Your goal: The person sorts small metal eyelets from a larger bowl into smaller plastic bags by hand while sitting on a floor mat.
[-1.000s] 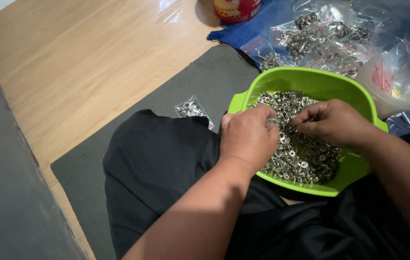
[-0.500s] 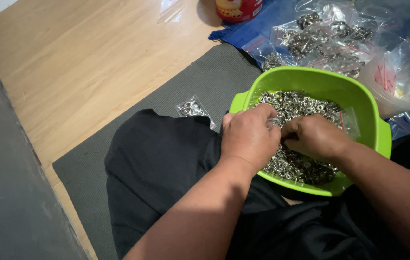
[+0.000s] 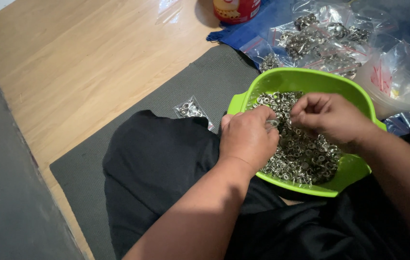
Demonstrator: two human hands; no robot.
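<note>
At centre right of the frame, a green bowl (image 3: 344, 91) of metal rings (image 3: 306, 154) is reached into; a ring is pinched by left hand (image 3: 249, 137) and right hand (image 3: 327, 118) fingers.

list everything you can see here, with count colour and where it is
bowl: one, lime green, on the person's lap, right of centre
small metal rings: too many to count, silver, heaped inside the bowl
small filled bag: one, clear with silver parts, on the mat left of the bowl
filled zip bags: several, clear with red strips, piled beyond the bowl
tub: one, translucent white, right of the bowl
can: one, red, top edge, on the floor
cloth: one, blue, under the bags
mat: one, dark grey, on the wooden floor
dark clothing: black, over the lap
left hand: over the rings, pinching one or more rings
right hand: over the rings, fingers curled close to the left
</note>
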